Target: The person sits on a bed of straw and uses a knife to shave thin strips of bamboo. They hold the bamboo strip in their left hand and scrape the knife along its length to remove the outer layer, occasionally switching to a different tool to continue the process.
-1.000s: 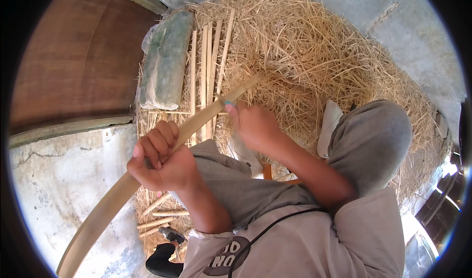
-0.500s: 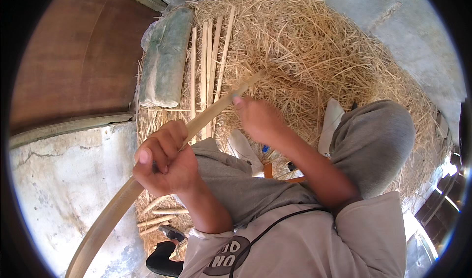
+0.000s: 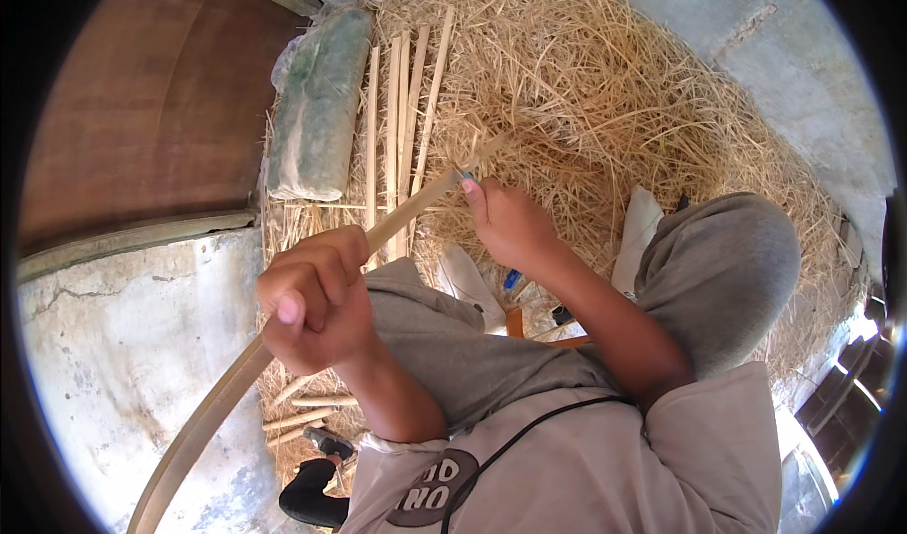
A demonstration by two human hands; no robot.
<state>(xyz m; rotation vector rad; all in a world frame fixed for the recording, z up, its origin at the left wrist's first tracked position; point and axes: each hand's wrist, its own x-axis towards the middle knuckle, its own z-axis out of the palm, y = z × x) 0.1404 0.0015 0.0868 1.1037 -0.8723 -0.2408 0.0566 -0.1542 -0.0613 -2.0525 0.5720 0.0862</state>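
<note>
A long, pale bamboo strip [image 3: 406, 217] slants from the lower left up toward the middle, its far end blurred over the shavings. My left hand [image 3: 316, 300] is closed round it, thumb uppermost. Beside the strip's far part, my right hand [image 3: 510, 220] is closed on a knife [image 3: 464, 174]; only a small bit of it shows at the thumb, against the strip. The fist hides the rest. Just below that fist is a small blue piece [image 3: 511, 278]; whether it belongs to the knife I cannot tell.
Curly shavings [image 3: 586, 81] heap over the floor ahead. Several straight strips [image 3: 394, 128] lie beside a greenish wrapped bundle [image 3: 319, 109] at the far left. Short sticks [image 3: 302, 419] and a hammer-like tool [image 3: 329, 443] lie at lower left. Walls [image 3: 132, 336] stand close by.
My right hand has shifted slightly right and looks sharper, with a bit of the knife now showing at the thumb. The left hand keeps its hold on the strip, almost unmoved.
</note>
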